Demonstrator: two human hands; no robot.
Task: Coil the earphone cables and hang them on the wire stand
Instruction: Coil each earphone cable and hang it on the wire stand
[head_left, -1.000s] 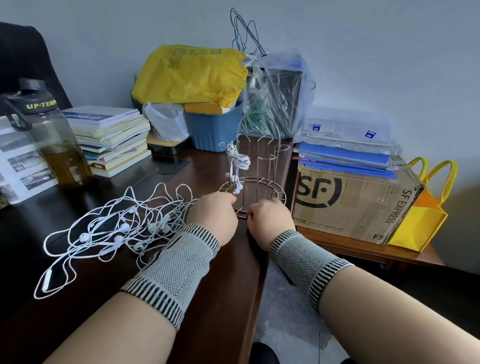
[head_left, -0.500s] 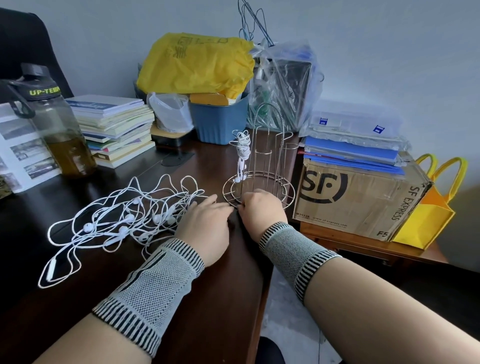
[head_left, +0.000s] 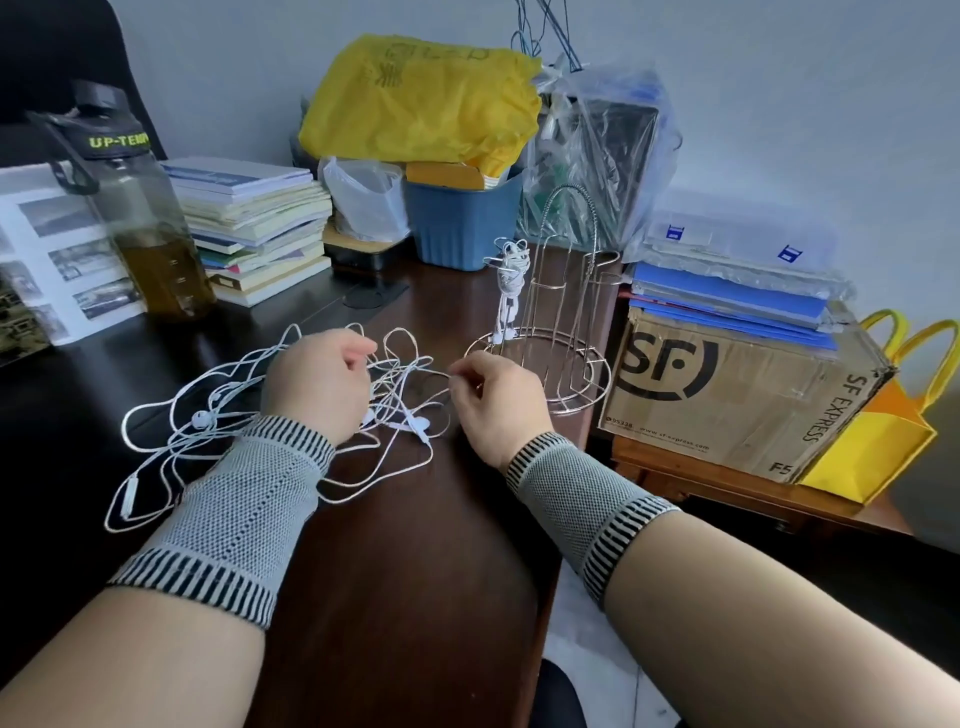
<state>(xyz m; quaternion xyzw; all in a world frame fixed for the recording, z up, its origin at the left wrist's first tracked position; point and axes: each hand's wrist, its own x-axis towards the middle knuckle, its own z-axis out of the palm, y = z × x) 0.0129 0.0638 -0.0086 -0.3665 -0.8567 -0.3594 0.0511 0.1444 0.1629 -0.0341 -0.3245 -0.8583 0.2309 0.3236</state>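
A loose tangle of white earphone cables (head_left: 208, 421) lies on the dark wooden desk (head_left: 415, 545). My left hand (head_left: 317, 382) sits on top of the tangle with its fingers curled into the strands. My right hand (head_left: 491, 397) pinches a strand of the same tangle at its right edge, just left of the wire stand (head_left: 556, 332). One coiled earphone (head_left: 511, 275) hangs on the stand's left hook. Both wrists wear grey knitted bands.
A cardboard box (head_left: 737, 395) with blue folders stands right of the stand, a yellow bag (head_left: 883, 426) beside it. Behind are a blue bin (head_left: 462, 223), stacked books (head_left: 254, 228) and a water bottle (head_left: 140, 218). The desk edge drops off at right.
Both hands left the wire stand's base ring and moved left and nearer to me onto the cable tangle. The left now covers the tangle, and the right pinches a strand.
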